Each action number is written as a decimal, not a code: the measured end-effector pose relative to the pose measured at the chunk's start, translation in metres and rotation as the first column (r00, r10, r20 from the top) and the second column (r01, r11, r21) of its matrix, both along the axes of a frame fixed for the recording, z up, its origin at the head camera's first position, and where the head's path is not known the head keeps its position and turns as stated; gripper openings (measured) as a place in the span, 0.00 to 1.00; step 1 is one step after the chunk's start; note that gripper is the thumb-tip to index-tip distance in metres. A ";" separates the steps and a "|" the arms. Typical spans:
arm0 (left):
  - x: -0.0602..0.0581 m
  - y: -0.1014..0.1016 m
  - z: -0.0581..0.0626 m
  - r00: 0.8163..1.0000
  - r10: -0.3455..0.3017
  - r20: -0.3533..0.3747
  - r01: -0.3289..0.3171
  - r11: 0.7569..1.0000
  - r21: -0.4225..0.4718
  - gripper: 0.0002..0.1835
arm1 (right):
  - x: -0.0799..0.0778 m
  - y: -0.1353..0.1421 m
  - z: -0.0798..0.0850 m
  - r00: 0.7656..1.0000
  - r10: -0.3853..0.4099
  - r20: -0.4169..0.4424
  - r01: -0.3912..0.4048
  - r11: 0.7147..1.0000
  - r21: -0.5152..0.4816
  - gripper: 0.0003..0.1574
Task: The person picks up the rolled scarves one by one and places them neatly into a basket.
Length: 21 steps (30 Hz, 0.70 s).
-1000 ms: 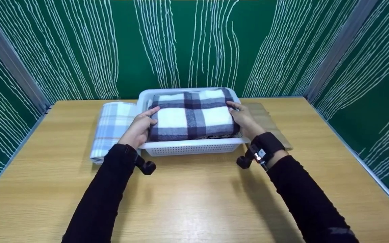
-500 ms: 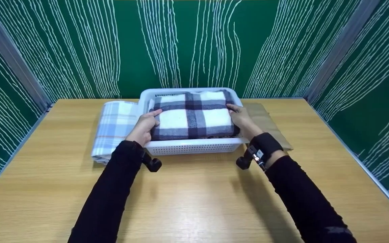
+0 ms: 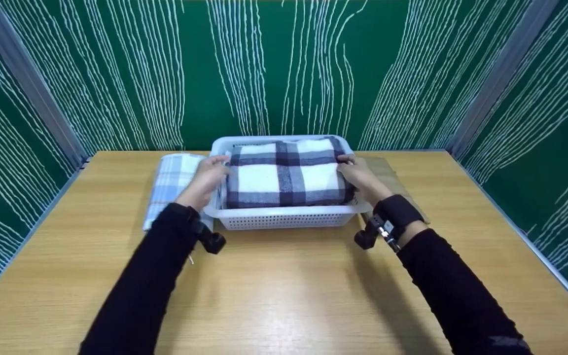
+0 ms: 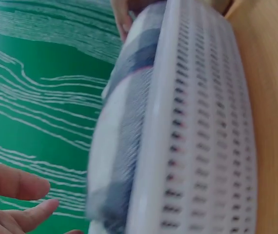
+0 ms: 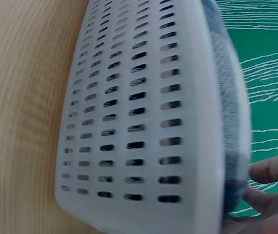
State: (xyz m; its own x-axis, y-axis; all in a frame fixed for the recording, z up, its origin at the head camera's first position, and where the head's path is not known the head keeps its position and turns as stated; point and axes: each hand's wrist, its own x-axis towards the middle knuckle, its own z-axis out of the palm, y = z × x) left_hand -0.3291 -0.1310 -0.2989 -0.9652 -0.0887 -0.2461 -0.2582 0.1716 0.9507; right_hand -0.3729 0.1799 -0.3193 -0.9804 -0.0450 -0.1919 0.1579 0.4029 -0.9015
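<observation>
A folded checked blanket [image 3: 259,178] in white, grey and dark purple lies in a white perforated plastic basket [image 3: 284,218]. My left hand [image 3: 208,176] hovers at the basket's left side, fingers spread and apart from the blanket. The left wrist view shows a gap between those fingers [image 4: 24,187] and the blanket [image 4: 124,126]. At the blanket's right edge my right hand [image 3: 360,176] keeps hold, thumb and forefinger at its side. In the right wrist view this hand [image 5: 270,187] touches the blanket's corner [image 5: 234,187]; its lower fingers are hidden behind the basket rim.
A folded light blue and white plaid cloth [image 3: 170,180] lies left of the basket, partly under my left arm. A flat tan folded cloth [image 3: 390,180] lies to the right. The wooden table [image 3: 284,291] backs onto green walls [image 3: 387,29] with white wavy lines.
My left hand has let go of the blanket and drawn off to the left. My right hand stays at the blanket's right edge. The blanket lies in the basket, and the head view has shifted slightly.
</observation>
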 end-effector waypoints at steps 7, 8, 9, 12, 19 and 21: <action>0.017 -0.045 0.018 0.995 0.075 -0.066 -0.076 0.997 -0.017 0.29 | 0.008 0.013 0.009 0.996 -0.064 -0.069 0.060 0.996 -0.059 0.30; 0.019 -0.052 0.018 0.994 0.084 -0.066 -0.085 0.996 -0.020 0.30 | 0.009 0.016 0.010 0.993 -0.078 -0.088 0.072 0.995 -0.067 0.29; 0.021 -0.058 0.018 0.993 0.094 -0.069 -0.096 0.995 -0.020 0.30 | 0.009 0.018 0.010 0.990 -0.091 -0.104 0.084 0.994 -0.068 0.29; 0.026 -0.078 0.010 0.990 0.130 -0.055 -0.131 0.991 0.003 0.32 | 0.009 0.027 0.008 0.981 -0.127 -0.150 0.117 0.990 -0.074 0.28; 0.039 -0.119 -0.030 0.981 0.155 0.119 -0.163 0.984 0.067 0.34 | 0.009 0.041 -0.007 0.970 -0.193 -0.147 0.176 0.977 -0.117 0.31; 0.045 -0.125 -0.044 0.974 0.149 0.170 -0.167 0.982 0.093 0.34 | 0.010 0.044 -0.013 0.974 -0.192 -0.120 0.176 0.976 -0.129 0.31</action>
State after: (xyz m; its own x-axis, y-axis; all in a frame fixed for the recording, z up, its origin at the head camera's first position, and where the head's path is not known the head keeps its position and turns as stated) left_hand -0.2845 -0.2560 -0.3426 -0.8876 -0.2017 -0.4140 -0.4257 0.0164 0.9047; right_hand -0.3628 0.2239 -0.3323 -0.9902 0.1239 -0.0651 0.0967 0.2688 -0.9583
